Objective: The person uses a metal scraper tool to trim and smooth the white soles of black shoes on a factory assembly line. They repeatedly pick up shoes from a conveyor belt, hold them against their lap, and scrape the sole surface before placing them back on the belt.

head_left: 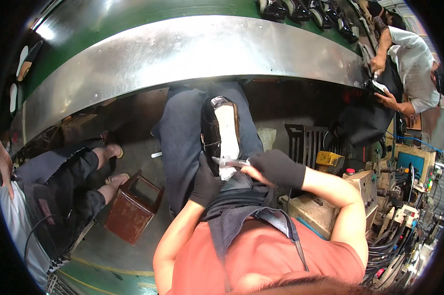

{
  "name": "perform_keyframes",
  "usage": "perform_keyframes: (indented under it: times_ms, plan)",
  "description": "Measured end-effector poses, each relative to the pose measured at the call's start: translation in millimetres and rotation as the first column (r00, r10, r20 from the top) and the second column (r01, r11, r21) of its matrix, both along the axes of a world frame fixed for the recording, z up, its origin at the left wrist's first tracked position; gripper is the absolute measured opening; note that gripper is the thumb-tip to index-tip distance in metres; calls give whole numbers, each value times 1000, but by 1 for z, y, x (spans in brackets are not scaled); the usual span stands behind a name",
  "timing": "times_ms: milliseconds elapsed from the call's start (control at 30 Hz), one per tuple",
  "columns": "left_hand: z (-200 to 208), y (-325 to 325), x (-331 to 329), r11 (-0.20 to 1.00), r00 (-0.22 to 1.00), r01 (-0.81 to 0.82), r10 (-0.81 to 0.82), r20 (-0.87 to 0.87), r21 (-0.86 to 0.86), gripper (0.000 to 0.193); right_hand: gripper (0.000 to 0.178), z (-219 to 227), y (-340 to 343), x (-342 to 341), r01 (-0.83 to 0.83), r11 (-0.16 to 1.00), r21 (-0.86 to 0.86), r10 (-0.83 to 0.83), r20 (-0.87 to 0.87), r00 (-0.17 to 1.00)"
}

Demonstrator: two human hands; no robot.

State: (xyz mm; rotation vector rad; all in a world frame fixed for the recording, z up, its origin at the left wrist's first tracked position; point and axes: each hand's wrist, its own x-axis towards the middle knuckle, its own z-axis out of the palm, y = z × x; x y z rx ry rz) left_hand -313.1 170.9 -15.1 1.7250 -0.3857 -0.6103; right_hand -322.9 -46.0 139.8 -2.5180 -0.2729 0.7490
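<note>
A black shoe upper (211,132) lies on my lap, its long white sole side (227,128) facing up and its narrow end pointing away from me. My left hand (207,180), in a black fingerless glove, is closed on the near left end of the shoe. Gloved the same way, my right hand (276,168) grips a metal hand tool (227,161). The tool's head lies over the near end of the white sole; its exact kind is unclear. Dark blue cloth (177,142) covers my legs beneath the shoe.
A metal-edged green bench (182,44) curves ahead, with black shoes (296,10) at its far right. One co-worker (411,69) handles a shoe on the right; another (50,196) sits left. A brown box stool (133,209) stands left, machinery with cables (394,221) right.
</note>
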Motion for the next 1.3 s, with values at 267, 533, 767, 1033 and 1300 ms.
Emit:
perform_keyframes:
  times_ms: [267, 533, 767, 1033, 1300]
  plan:
    - [30, -1, 5, 991, 997, -63, 66, -28, 115, 92, 35, -9, -2, -2, 46, 993, -109, -60, -129, 990]
    - [37, 0, 10, 997, 995, -18, 26, -100, 76, 91, 38, -24, -3, -18, 131, 988, 86, -131, -8, 991]
    - [28, 5, 5, 997, 998, 13, -8, -66, 77, 95, 37, -50, 9, -34, -2, 983, 182, -12, 77, 997]
    - [30, 9, 7, 984, 989, 18, 8, -146, 176, 102, 37, -70, 13, -45, -35, 998, 61, 20, 229, 973]
    - [26, 19, 9, 973, 999, 44, -49, 18, 228, 102, 36, -81, 15, -56, 81, 977, 198, -119, 191, 974]
